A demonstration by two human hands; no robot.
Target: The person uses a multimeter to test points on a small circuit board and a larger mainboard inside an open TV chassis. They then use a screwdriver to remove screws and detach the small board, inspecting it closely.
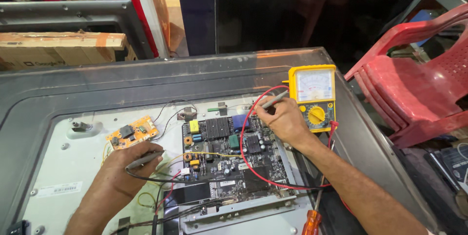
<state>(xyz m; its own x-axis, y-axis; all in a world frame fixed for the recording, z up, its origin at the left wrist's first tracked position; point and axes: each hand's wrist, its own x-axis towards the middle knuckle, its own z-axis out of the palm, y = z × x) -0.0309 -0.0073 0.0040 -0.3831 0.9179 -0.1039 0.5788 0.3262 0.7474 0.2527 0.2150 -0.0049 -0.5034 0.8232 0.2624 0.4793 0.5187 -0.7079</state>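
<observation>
Down at the bottom edge, nearest to me, an orange-handled screwdriver (pixel 312 221) lies beside my right forearm. My left hand (pixel 127 163) is closed around a grey probe (pixel 145 159), held flat across my fingers, its black lead (pixel 161 180) trailing toward the main board (pixel 233 159). The probe tip points at the left edge of that board, near the small coils; I cannot tell whether it touches. My right hand (pixel 285 118) pinches the other probe (pixel 272 100) like a pen, the tip down at the board's upper right corner, and its red lead (pixel 246 137) loops across the board and back toward the meter (pixel 313 96). That yellow analogue meter stands just beyond my right hand, propped on the rim of the opened television back (pixel 58 94). A small orange board (pixel 131 132) sits just above my left hand. Red plastic chairs (pixel 414 84) are stacked off to the right.
</observation>
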